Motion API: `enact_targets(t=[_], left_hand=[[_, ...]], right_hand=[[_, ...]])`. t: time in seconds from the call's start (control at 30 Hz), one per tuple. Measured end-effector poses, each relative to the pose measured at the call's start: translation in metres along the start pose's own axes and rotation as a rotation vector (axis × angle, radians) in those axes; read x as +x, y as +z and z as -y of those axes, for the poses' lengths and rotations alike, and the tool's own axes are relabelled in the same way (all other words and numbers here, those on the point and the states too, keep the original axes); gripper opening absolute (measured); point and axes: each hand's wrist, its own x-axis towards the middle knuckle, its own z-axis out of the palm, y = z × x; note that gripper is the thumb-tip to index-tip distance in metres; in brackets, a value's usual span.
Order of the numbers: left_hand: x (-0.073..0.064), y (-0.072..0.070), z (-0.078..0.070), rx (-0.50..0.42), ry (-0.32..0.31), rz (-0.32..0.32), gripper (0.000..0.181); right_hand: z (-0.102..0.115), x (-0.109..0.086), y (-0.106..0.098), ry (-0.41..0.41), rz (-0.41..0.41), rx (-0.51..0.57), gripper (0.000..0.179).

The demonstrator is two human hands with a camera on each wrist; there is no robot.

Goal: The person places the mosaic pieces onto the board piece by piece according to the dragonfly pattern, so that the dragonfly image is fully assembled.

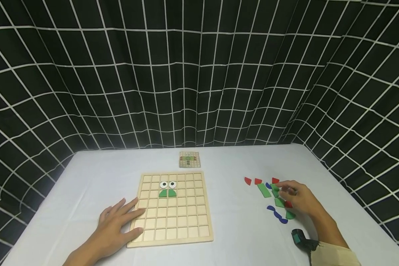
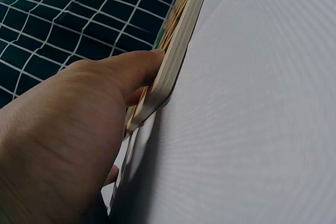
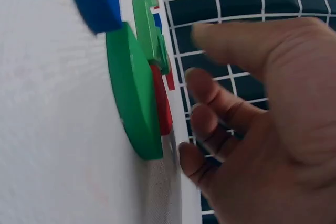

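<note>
Your left hand [image 1: 116, 223] lies spread on the board [image 1: 183, 221]; your right hand [image 1: 300, 198], fingers loosely bent and empty, hovers by the coloured pieces [image 1: 264, 190] right of it. They look light, stiff, perhaps slippery; pinch opposite edges.

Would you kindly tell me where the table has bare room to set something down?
The white table is bare between the wooden board and the coloured pieces, and again left of the left hand. The strip right of the picture card along the back edge is also free. It is crowded around the right hand, where the pieces cluster.
</note>
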Motion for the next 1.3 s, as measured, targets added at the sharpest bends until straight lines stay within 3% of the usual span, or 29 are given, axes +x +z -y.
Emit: enact_targets(t=[0.43,0.8,1.0,1.23,1.3], left_hand=[[-0.001,-0.004,-0.003,0.016,-0.016,0.012,0.051],[0.0,-0.003,-0.004,0.021,-0.022,0.017,0.051],[0.0,-0.004,-0.003,0.016,-0.016,0.007,0.05],[-0.001,-0.003,-0.003,-0.008,-0.018,0.007,0.05],[-0.001,-0.003,-0.002,-0.014,-0.013,0.003,0.05]], right_hand=[[-0.003,-0.002,0.009,-0.054,-0.007,-0.068,0.024],[0.001,0.002,0.003,-0.051,0.068,-0.103,0.03],[0.003,0.005,0.004,-0.086,0.051,-0.154,0.024],[0.011,0.002,0.006,0.061,-0.038,-0.148,0.034],[0.016,0.0,0.006,0.069,-0.082,-0.124,0.034]])
